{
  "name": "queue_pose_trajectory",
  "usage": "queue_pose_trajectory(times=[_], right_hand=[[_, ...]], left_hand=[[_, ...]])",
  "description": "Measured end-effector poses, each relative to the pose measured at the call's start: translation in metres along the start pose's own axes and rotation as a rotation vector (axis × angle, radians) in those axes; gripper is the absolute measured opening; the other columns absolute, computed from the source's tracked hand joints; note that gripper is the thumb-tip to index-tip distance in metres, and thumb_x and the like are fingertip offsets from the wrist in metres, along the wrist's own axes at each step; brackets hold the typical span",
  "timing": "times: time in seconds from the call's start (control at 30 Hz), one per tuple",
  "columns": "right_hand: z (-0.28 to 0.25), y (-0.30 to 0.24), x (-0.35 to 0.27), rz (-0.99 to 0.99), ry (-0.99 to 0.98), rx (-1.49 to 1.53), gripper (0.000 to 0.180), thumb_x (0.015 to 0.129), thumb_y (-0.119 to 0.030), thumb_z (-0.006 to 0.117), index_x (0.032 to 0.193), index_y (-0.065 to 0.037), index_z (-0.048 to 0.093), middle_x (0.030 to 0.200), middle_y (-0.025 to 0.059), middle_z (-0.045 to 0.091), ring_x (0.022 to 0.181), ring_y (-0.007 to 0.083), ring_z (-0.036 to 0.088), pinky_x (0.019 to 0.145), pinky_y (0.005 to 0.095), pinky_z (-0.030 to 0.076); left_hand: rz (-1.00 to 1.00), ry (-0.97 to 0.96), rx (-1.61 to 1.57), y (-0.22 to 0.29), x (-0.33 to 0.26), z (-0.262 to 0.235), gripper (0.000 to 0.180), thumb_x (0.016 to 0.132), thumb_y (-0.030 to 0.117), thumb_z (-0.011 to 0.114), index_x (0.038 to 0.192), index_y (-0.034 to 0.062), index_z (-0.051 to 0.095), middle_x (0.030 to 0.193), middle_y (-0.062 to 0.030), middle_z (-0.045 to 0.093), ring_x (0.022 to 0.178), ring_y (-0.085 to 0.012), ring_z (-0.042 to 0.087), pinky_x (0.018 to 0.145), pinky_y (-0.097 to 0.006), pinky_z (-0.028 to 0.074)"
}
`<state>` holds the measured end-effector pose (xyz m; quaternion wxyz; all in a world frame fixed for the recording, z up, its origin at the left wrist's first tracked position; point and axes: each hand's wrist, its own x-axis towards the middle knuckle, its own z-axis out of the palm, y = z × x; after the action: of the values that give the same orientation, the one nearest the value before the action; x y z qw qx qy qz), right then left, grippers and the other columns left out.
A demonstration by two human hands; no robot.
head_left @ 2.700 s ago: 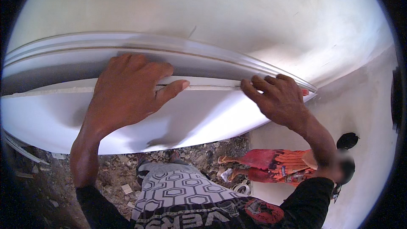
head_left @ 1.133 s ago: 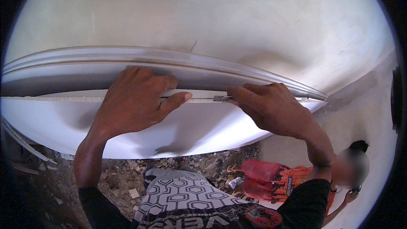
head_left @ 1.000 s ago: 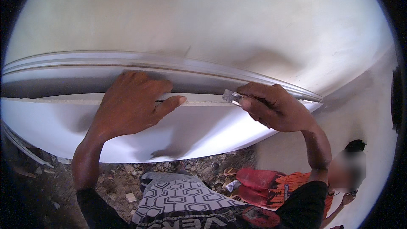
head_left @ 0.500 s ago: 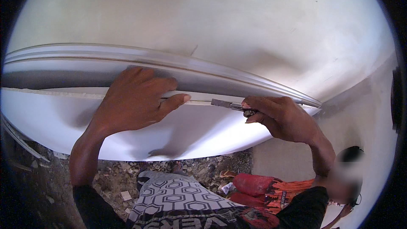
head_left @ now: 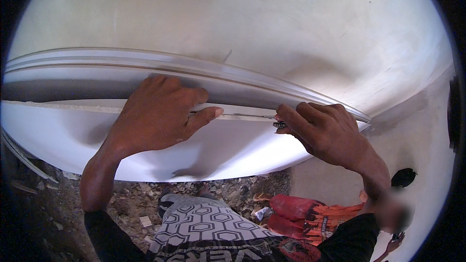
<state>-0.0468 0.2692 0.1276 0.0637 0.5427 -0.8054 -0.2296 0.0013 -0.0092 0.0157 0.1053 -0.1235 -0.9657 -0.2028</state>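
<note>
White board (head_left: pixel 204 150) up high under moulding (head_left: pixel 194 70), pressed flat by spread left hand (head_left: pixel 155 116) prob. to steady it, w/ right hand (head_left: pixel 330 133) closed on small knife (head_left: pixel 264 119), blade run along board's top edge; rubble floor (head_left: pixel 121 199) and person in orange (head_left: pixel 310 216) below.

A long white plaster moulding (head_left: pixel 242 85) runs along under the ceiling, ridged along its length, with the left hand (head_left: pixel 155 114) pressed flat against its lower edge. A thin metal blade (head_left: pixel 252 115) lies along that edge, its dark handle pinched in the right hand (head_left: pixel 325 131).
</note>
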Motion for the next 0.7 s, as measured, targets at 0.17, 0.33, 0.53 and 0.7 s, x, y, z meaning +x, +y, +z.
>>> queue_pose_trajectory(times=[0.17, 0.33, 0.53, 0.7], right_hand=[[0.002, -0.003, 0.001, 0.0, 0.029, -0.071, 0.04, 0.089, -0.024, 0.066, 0.123, -0.007, 0.056, 0.08, 0.0059, 0.062, 0.063, 0.0211, 0.067, 0.048, 0.0364, 0.051], [0.005, -0.012, 0.01, -0.014, -0.016, -0.263, 0.038, 0.093, -0.028, 0.065, 0.123, -0.007, 0.057, 0.078, 0.004, 0.06, 0.062, 0.0172, 0.066, 0.046, 0.0339, 0.05], [0.003, -0.005, -0.005, 0.034, -0.12, -0.225, 0.043, 0.093, -0.028, 0.064, 0.129, -0.007, 0.053, 0.078, 0.0023, 0.06, 0.062, 0.0147, 0.066, 0.046, 0.0328, 0.05], [-0.001, -0.001, -0.002, -0.002, -0.102, -0.255, 0.042, 0.093, -0.028, 0.065, 0.127, -0.007, 0.055, 0.075, 0.0014, 0.057, 0.057, 0.0128, 0.062, 0.044, 0.0312, 0.047]], left_hand=[[-0.016, -0.075, 0.014, 0.003, 0.004, -0.004, 0.046, 0.096, 0.052, 0.057, 0.107, 0.0097, 0.072, 0.091, -0.0179, 0.069, 0.092, -0.0374, 0.063, 0.089, -0.05, 0.047], [0.012, 0.047, 0.043, -0.002, -0.001, 0.004, 0.045, 0.095, 0.051, 0.059, 0.107, 0.0099, 0.071, 0.095, -0.0181, 0.069, 0.095, -0.0371, 0.062, 0.089, -0.05, 0.048], [-0.042, 0.034, 0.019, 0.002, -0.002, 0.0, 0.044, 0.093, 0.052, 0.062, 0.101, 0.0097, 0.071, 0.092, -0.0181, 0.068, 0.091, -0.038, 0.061, 0.085, -0.051, 0.048], [-0.051, 0.03, 0.001, 0.005, -0.002, -0.001, 0.044, 0.092, 0.052, 0.063, 0.097, 0.0098, 0.072, 0.088, -0.0178, 0.067, 0.088, -0.0377, 0.06, 0.083, -0.051, 0.048]])
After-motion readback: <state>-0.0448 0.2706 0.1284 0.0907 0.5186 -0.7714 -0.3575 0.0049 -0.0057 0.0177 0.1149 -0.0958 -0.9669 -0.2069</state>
